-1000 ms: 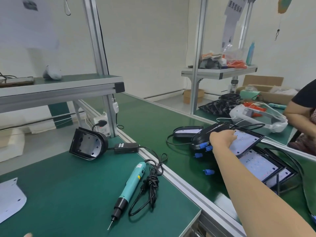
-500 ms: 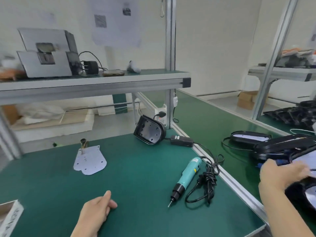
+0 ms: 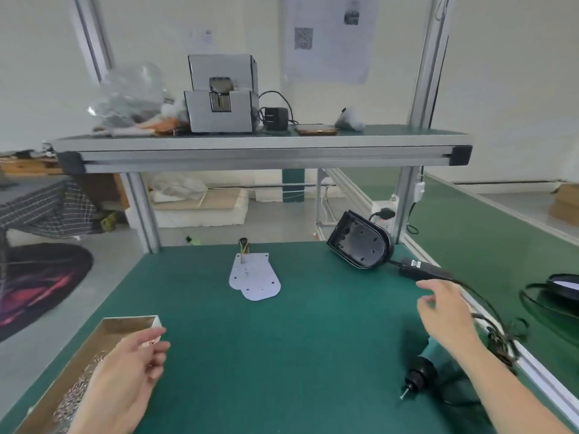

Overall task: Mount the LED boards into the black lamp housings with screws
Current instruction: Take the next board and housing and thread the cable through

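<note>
From the head camera, the black lamp housing stands tilted on its edge at the back right of the bench, its hollow side facing the person, empty. The LED board lies flat to the left of the housing and apart from it, with short wires sticking up at its far end. Well forward of the housing and below it in the picture, the electric screwdriver lies with its bit pointing at the person. The right hand hangs above the driver, fingers loose and spread, gripping nothing. Far across from the housing, at the near left corner, the left hand sits by the box of screws, fingers curled inward. I cannot tell whether they pinch a screw.

I reckon the board is not yet mounted. The housing leans and looks ready to rock or slide if the board is pushed in one-handed. The driver's cord is bunched at the bench edge and could snag when it is lifted. A screw started crooked could strip its hole.
</note>
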Demonstrator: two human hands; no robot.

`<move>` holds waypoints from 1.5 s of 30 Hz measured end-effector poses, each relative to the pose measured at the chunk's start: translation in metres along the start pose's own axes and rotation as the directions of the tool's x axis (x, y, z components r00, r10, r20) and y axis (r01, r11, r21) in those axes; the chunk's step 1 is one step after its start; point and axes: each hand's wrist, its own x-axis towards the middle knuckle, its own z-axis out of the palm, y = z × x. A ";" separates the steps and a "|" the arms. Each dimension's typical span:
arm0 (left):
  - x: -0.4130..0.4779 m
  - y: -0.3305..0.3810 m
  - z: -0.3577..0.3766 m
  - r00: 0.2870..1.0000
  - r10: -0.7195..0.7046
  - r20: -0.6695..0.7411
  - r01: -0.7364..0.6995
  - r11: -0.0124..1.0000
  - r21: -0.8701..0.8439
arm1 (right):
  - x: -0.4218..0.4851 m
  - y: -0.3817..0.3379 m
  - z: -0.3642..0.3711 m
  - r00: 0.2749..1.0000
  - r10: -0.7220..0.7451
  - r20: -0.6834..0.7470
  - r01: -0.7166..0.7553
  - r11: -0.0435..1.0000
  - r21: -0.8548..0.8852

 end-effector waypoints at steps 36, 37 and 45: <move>0.231 0.010 0.202 0.934 -0.031 0.357 -0.348 0.156 0.924 | -0.007 -0.101 0.056 0.916 -0.361 0.172 0.399 0.860 -0.319; 0.237 0.010 0.203 0.934 -0.049 0.353 -0.345 0.133 0.929 | -0.017 -0.107 0.055 0.900 -0.400 0.172 0.434 0.851 -0.295; 0.255 0.000 0.195 0.880 -0.039 0.473 -0.473 0.018 0.881 | -0.066 -0.132 0.061 0.824 -0.534 0.192 0.567 0.790 -0.236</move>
